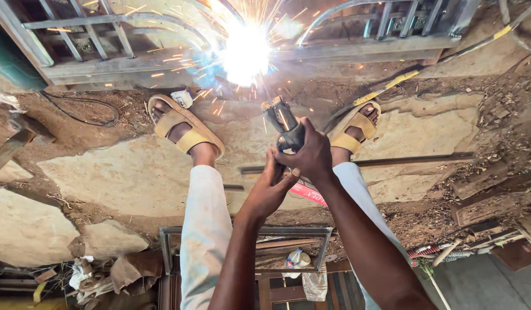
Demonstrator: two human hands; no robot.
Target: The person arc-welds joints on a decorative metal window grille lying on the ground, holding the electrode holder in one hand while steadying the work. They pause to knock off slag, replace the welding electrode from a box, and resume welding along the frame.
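Observation:
Both my hands grip a dark welding electrode holder point(284, 127) that points up toward a grey metal grille frame point(133, 63). My right hand point(310, 158) wraps around the handle from above. My left hand point(272, 185) cups it from below. A bright white arc with flying sparks point(245, 53) burns on the frame's lower bar, just beyond the holder's tip. My legs in light trousers point(205, 229) stretch forward. My feet in tan sandals point(182, 127) point(357, 127) rest on either side of the holder.
Cracked concrete and dirt point(122, 172) lie underfoot. A black and yellow cable point(394, 85) runs to the right. A thin metal bar point(414, 161) lies across the slab. A square metal frame point(242, 232), a plastic bottle point(297, 258) and scrap point(99, 275) sit near me.

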